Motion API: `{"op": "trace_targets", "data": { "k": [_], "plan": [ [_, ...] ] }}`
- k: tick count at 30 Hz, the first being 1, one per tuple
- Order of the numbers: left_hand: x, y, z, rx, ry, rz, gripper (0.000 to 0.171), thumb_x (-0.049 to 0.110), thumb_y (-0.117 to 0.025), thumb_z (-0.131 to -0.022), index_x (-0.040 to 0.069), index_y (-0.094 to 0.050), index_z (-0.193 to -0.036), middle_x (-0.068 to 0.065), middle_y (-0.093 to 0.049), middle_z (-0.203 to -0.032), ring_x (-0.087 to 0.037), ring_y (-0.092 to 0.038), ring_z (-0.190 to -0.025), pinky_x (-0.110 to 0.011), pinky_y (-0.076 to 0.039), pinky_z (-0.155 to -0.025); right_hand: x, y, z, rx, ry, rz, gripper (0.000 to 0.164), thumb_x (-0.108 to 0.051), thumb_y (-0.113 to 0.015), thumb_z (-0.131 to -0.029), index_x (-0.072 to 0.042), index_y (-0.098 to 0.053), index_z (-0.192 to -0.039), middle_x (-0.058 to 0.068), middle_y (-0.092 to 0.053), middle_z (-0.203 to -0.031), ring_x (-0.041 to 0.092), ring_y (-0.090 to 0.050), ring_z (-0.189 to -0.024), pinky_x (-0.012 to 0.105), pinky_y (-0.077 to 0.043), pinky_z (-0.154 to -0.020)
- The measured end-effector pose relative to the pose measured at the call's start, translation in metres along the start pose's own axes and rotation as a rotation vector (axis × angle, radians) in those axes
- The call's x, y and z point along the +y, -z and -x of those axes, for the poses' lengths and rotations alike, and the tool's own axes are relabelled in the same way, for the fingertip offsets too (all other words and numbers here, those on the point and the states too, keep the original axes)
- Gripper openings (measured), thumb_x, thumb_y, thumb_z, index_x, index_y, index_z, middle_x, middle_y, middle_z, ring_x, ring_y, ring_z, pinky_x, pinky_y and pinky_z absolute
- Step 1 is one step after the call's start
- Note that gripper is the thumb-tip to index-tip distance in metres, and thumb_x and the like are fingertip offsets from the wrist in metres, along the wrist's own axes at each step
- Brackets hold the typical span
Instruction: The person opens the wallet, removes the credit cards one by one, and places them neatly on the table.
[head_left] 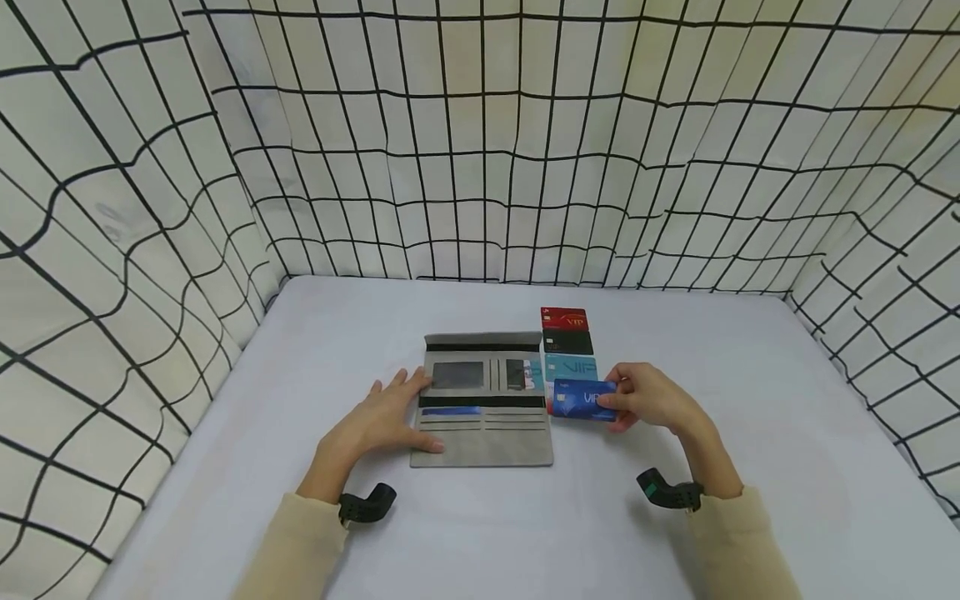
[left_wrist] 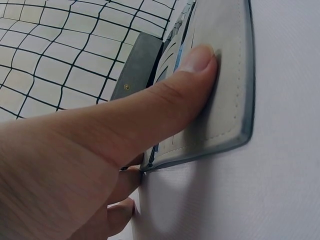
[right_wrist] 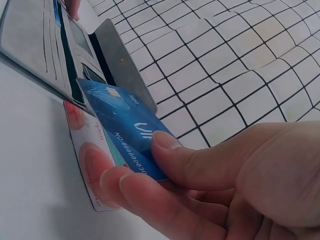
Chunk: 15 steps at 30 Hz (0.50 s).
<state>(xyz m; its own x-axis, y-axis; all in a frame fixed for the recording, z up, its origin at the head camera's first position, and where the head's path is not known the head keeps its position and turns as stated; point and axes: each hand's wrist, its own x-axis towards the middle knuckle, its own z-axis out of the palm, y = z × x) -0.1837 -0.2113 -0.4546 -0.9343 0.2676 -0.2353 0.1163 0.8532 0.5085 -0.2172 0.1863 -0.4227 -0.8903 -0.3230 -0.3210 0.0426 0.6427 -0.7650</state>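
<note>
A grey wallet (head_left: 517, 450) lies unfolded on the white table, with a blue card (head_left: 450, 411) in one of its slots. My left hand (head_left: 386, 417) rests at its left edge, fingers spread and the thumb (left_wrist: 197, 60) laid on the lower panel. Between thumb and fingers my right hand (head_left: 645, 396) pinches a blue VIP card (head_left: 576, 399), just right of the wallet. Under that card, a white and red card (right_wrist: 82, 150) shows partly in the right wrist view. Above it lie a light blue card (head_left: 570, 367), a black card (head_left: 567, 342) and a red card (head_left: 564, 318).
Black grid netting (head_left: 480, 150) over white cloth walls in the table's back and sides. The white tabletop (head_left: 480, 533) extends around the wallet. Another card shows in the wallet's upper right pocket (head_left: 517, 375).
</note>
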Motion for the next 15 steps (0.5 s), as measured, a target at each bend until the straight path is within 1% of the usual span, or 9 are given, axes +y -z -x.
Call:
{"op": "trace_targets", "data": {
  "k": [2, 6, 11, 15],
  "plan": [
    [-0.0002, 0.0001, -0.0006, 0.001, -0.009, -0.009, 0.11, 0.056, -0.086, -0.069, 0.01, -0.036, -0.156, -0.018, -0.02, -0.167, -0.042, -0.012, -0.155, -0.063, -0.006, -0.125, 0.0016, 0.0006, -0.0005, -0.016, -0.004, 0.009, 0.032, -0.016, -0.069, -0.095, 0.004, -0.057, -0.117, 0.012, -0.065, -0.084, 0.016, -0.07, -0.062, 0.031, -0.062, -0.064],
    [-0.0003, 0.0005, -0.0018, -0.003, -0.014, -0.01, 0.11, 0.056, -0.086, -0.069, 0.01, -0.036, -0.156, -0.018, -0.02, -0.167, -0.041, -0.011, -0.156, -0.062, -0.005, -0.125, 0.0032, 0.0009, -0.001, -0.053, -0.012, 0.05, 0.034, -0.017, -0.07, -0.094, 0.004, -0.057, -0.117, 0.012, -0.066, -0.086, 0.015, -0.069, -0.061, 0.029, -0.061, -0.065],
    [0.0011, 0.0013, -0.0015, -0.005, -0.013, -0.014, 0.11, 0.055, -0.086, -0.069, 0.009, -0.036, -0.156, -0.018, -0.021, -0.167, -0.041, -0.011, -0.156, -0.063, -0.004, -0.125, 0.0028, -0.0014, -0.0005, -0.115, -0.033, 0.085, 0.032, -0.017, -0.073, -0.092, 0.003, -0.06, -0.114, 0.011, -0.065, -0.085, 0.015, -0.068, -0.058, 0.028, -0.059, -0.066],
    [0.0015, 0.0013, -0.0012, -0.001, -0.013, -0.019, 0.11, 0.055, -0.086, -0.069, 0.009, -0.035, -0.156, -0.019, -0.021, -0.166, -0.042, -0.012, -0.155, -0.064, -0.005, -0.124, 0.0007, -0.0051, 0.0007, -0.16, -0.087, 0.088, 0.034, -0.018, -0.075, -0.09, 0.001, -0.059, -0.113, 0.012, -0.065, -0.088, 0.017, -0.068, -0.057, 0.028, -0.059, -0.067]
  ]
}}
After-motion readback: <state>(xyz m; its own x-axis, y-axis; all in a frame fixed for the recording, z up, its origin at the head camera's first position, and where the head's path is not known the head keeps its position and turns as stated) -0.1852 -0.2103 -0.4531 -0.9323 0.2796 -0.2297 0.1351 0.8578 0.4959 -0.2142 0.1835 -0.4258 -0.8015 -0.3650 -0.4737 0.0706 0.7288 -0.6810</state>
